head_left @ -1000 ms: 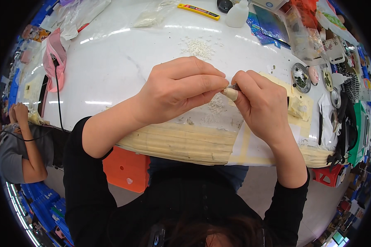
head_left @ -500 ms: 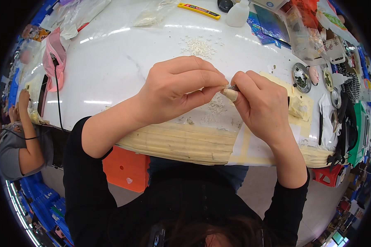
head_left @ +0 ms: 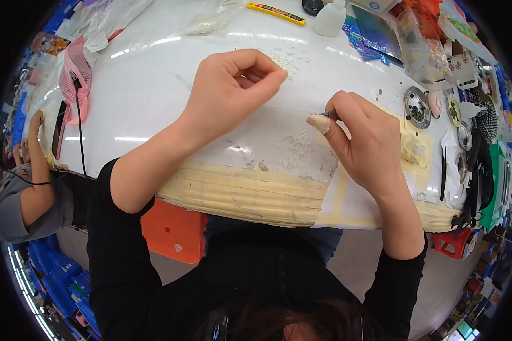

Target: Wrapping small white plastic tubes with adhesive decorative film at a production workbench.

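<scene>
My left hand (head_left: 233,85) is raised over the white table, thumb and forefinger pressed together. Whatever is between those fingertips is too small to make out. Just past them lies a loose pile of tiny white pieces (head_left: 293,65). My right hand (head_left: 365,136) is closed on a small dark metal tool (head_left: 331,114), of which only a short end shows. Beige tape (head_left: 320,122) is wrapped around the right thumb. Below and between the hands, more white bits (head_left: 297,149) are scattered on the table.
Beige tape covers the table's front edge (head_left: 244,196). On the right are a round metal dish (head_left: 417,108) with dark green bits and a yellowish block (head_left: 412,149). A white bottle (head_left: 330,18) and a yellow pack (head_left: 276,13) lie far back. Another person's arm (head_left: 37,176) shows far left.
My left hand has drawn away from the right one, moving left and up toward the far pile. My right hand has stayed nearly in place, still gripping the dark tool.
</scene>
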A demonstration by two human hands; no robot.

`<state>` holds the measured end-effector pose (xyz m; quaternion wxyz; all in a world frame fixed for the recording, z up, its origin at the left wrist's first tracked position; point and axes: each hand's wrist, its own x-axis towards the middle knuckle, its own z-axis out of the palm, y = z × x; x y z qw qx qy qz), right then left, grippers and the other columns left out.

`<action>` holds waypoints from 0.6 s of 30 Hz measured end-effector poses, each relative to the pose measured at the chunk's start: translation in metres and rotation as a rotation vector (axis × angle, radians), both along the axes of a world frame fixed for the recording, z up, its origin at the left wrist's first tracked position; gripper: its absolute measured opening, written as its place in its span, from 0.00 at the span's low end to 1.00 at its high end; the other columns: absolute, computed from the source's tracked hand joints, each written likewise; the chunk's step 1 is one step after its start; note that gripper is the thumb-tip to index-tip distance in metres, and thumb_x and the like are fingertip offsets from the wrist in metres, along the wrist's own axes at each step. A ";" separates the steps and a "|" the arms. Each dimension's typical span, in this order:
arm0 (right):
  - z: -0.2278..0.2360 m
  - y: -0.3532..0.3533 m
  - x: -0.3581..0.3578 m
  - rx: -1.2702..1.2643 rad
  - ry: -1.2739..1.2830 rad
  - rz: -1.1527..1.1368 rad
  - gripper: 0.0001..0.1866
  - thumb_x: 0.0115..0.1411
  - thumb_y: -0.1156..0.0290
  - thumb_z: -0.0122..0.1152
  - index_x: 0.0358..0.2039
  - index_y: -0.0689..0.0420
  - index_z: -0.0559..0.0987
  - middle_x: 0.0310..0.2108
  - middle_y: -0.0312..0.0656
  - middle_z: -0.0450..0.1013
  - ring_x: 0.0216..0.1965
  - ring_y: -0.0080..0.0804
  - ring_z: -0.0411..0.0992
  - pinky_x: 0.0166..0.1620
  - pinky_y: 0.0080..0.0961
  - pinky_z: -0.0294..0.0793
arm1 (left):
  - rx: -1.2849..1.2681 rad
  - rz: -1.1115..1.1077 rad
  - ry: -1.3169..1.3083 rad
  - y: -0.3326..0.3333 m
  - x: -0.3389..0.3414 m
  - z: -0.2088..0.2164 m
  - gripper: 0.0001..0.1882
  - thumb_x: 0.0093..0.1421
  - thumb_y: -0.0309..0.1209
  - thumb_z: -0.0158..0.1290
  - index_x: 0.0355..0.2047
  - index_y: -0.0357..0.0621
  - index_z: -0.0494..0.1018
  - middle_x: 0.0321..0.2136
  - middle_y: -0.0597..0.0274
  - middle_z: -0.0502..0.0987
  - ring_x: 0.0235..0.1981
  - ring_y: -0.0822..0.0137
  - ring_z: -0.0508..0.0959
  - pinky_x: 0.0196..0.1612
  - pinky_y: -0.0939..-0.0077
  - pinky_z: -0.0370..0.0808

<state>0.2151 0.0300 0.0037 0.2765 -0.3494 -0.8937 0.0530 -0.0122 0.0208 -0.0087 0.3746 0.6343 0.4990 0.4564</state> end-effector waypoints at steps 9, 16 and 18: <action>0.002 0.000 -0.001 -0.031 0.031 0.002 0.13 0.56 0.63 0.66 0.26 0.56 0.71 0.19 0.37 0.67 0.19 0.33 0.67 0.22 0.27 0.64 | -0.178 -0.022 -0.058 0.003 -0.004 0.004 0.08 0.61 0.31 0.59 0.31 0.38 0.77 0.27 0.67 0.78 0.29 0.79 0.74 0.31 0.84 0.72; 0.001 0.002 0.001 -0.013 0.008 -0.011 0.11 0.54 0.65 0.65 0.27 0.52 0.71 0.20 0.34 0.69 0.21 0.34 0.72 0.22 0.29 0.67 | -0.086 -0.447 0.380 -0.006 0.001 0.011 0.07 0.53 0.26 0.64 0.31 0.39 0.78 0.25 0.66 0.73 0.28 0.75 0.74 0.28 0.83 0.71; 0.001 0.001 0.000 -0.016 0.007 -0.011 0.10 0.54 0.65 0.65 0.27 0.52 0.72 0.20 0.34 0.69 0.21 0.34 0.72 0.22 0.29 0.67 | 0.012 -0.444 0.404 -0.010 0.002 0.004 0.06 0.54 0.25 0.63 0.30 0.38 0.77 0.27 0.63 0.74 0.30 0.70 0.76 0.30 0.80 0.73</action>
